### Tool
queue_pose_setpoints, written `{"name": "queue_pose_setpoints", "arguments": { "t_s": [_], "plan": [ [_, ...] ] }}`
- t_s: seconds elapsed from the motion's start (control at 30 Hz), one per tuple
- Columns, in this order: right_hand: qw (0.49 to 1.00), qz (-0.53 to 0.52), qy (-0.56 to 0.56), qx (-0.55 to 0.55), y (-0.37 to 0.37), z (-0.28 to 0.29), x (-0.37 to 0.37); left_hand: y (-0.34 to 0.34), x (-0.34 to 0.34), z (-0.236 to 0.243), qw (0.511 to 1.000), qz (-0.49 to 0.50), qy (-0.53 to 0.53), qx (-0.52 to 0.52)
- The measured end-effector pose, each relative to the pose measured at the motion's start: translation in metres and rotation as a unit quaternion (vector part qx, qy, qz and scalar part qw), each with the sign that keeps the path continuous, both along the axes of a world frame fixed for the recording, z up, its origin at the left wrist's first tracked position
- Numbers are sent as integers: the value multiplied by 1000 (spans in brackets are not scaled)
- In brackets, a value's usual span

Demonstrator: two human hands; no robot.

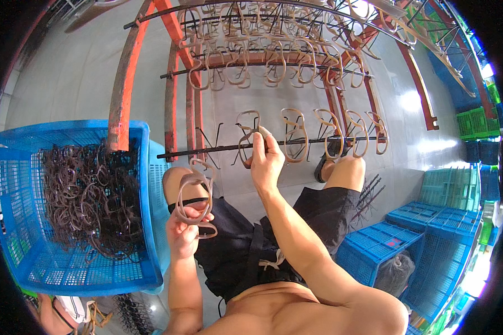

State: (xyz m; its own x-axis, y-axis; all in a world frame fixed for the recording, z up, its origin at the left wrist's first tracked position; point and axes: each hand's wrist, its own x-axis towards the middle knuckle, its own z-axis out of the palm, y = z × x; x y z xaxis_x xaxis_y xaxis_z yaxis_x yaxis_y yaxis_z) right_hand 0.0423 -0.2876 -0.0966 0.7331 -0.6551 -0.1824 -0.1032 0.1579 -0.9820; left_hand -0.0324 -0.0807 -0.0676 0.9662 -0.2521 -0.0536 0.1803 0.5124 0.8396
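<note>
My left hand (184, 234) is closed around a few tan, figure-eight-shaped loop pieces (188, 177), which stand up from the fingers. My right hand (267, 162) reaches up to a black rod (207, 149) with wire hooks. Its fingers are pinched on a tan loop piece (246, 119) hanging on one of the hooks. To the right along this rod hang several similar loop pieces (296, 134). Left of my right hand, a few bare hooks (213, 134) stick out from the rod. What the loops are made for, I cannot make out.
A blue plastic basket (148, 223) at my left holds a heap of dark brown tangled pieces (89, 201). Orange metal racks (129, 78) ahead carry more rods of tan loops (274, 61). Blue crates (383, 240) stand at my right. Part of another person (53, 315) shows at lower left.
</note>
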Motion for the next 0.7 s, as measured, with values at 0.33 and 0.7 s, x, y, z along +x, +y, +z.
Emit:
{"name": "queue_pose_setpoints", "arguments": {
  "t_s": [0.33, 0.7],
  "plan": [
    [1000, 0, 13, -9, -5, -3, 1, -11, 1, 9, 1000, 5, -3, -17],
    [932, 260, -21, 252, 33, 48, -71, -17, -10, 14, 986, -96, -120, 66]
  ]
}}
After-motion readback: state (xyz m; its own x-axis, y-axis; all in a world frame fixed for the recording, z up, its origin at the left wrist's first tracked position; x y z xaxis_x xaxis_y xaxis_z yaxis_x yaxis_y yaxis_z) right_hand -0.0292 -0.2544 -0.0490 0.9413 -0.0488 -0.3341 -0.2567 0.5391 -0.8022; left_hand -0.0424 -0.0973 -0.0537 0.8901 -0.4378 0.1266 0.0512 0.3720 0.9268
